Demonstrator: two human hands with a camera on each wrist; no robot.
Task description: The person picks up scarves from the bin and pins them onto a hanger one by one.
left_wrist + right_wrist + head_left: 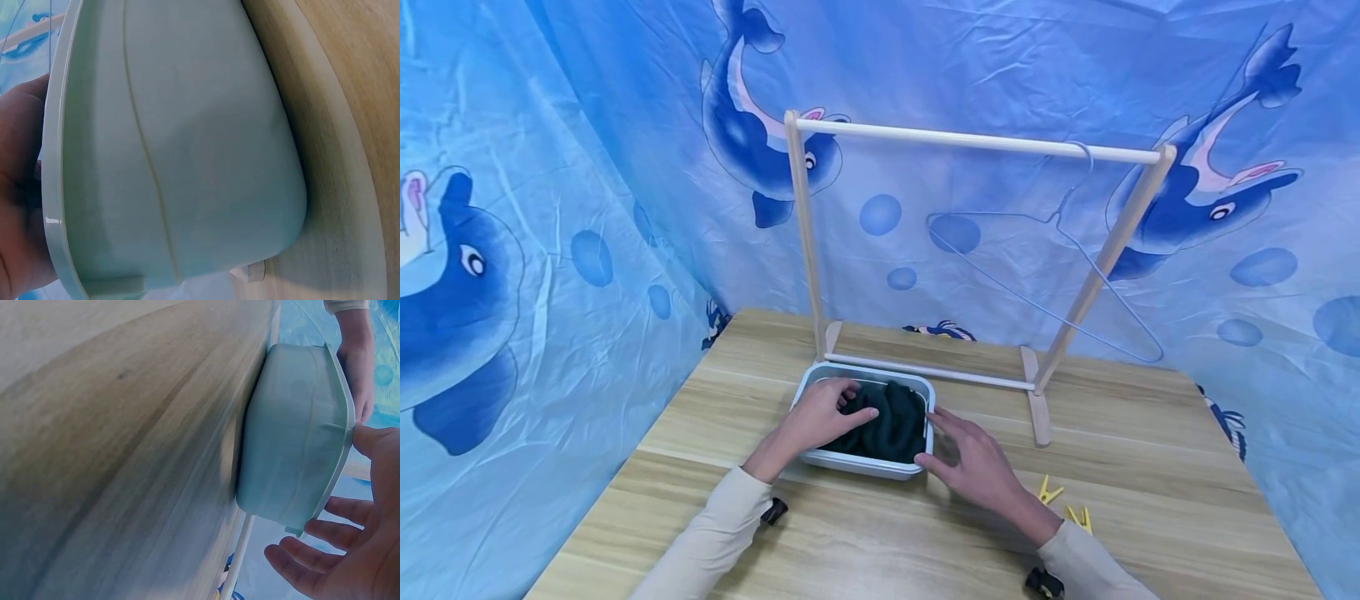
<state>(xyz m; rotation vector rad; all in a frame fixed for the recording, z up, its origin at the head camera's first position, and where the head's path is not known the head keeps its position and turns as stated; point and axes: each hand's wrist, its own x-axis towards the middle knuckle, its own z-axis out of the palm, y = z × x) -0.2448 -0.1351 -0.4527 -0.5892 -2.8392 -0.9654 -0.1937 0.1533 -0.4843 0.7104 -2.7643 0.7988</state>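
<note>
While hands flank cloth, a rack stands behind

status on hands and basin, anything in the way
Left hand over dark cloth in basin. Right hand touching basin rim. Basin upright on table. Nothing visibly blocking.

Tub on worktop, before the rack's left half.
Cloth lies in the tub; two pegs lie to its right. Hanger hangs from the top rail (towards its right end); curtain hangs behind the rack.
</note>
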